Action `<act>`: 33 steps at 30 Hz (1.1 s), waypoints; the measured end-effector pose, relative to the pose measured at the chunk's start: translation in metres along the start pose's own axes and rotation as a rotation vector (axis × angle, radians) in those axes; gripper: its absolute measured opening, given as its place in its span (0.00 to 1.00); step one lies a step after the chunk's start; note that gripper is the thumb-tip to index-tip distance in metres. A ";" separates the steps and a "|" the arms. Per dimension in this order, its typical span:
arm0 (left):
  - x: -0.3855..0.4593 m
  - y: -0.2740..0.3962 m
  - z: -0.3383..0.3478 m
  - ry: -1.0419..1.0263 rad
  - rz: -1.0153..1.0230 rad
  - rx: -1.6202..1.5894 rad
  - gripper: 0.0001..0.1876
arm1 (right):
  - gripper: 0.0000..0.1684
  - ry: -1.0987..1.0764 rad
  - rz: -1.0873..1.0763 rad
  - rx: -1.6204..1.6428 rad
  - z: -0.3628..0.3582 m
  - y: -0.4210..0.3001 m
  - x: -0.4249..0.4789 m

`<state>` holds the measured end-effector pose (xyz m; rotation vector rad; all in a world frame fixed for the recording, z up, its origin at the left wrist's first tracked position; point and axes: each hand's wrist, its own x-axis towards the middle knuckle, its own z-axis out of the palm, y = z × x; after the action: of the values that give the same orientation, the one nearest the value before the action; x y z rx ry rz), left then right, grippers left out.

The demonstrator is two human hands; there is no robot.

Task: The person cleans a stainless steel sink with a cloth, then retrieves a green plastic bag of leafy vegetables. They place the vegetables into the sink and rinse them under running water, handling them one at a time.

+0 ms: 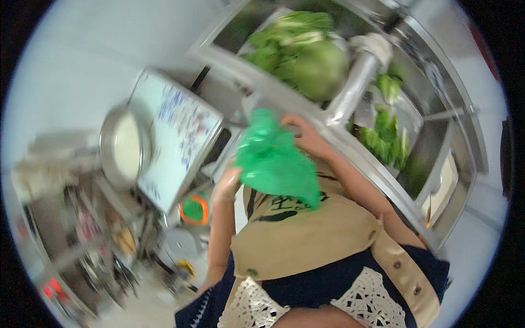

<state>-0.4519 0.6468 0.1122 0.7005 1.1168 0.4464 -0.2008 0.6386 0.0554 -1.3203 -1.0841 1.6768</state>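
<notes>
A green plastic bag (279,168) hangs between my two hands, in front of my tan apron (303,242). My left hand (231,180) is at the bag's left edge, its fingers mostly hidden by the plastic. At the bag's upper right side is my right hand (301,133), with bent fingers; blur hides whether they grip it. Beyond my right hand, leafy greens (279,49) and a round pale green thing (322,70), perhaps a cabbage, lie in the left basin of a steel sink (262,74).
More greens (383,139) lie in the sink's right basin, past a cloth-wrapped faucet (357,82). To the left, a metal bowl (145,151) with white contents stands beside a light board (172,123) bearing writing. An orange-rimmed container (206,209) is below the board; cluttered shelving (78,250) stands lower left.
</notes>
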 end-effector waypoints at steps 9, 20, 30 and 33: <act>-0.024 -0.081 0.015 0.147 -0.254 -0.274 0.34 | 0.19 0.301 0.031 -0.317 -0.017 0.056 -0.048; -0.039 -0.204 -0.073 0.147 0.110 -1.010 0.18 | 0.20 -0.411 -0.412 -0.779 0.186 0.091 -0.045; -0.073 -0.207 -0.149 0.185 0.132 -0.653 0.20 | 0.07 0.055 -0.299 -0.577 0.160 0.018 -0.005; -0.080 -0.256 -0.213 0.175 0.104 -0.936 0.18 | 0.06 0.235 -0.316 -0.488 0.122 0.002 0.026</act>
<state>-0.6837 0.4746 -0.0717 -0.1103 0.8941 1.0393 -0.3258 0.6399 0.0590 -1.5002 -1.5238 1.0325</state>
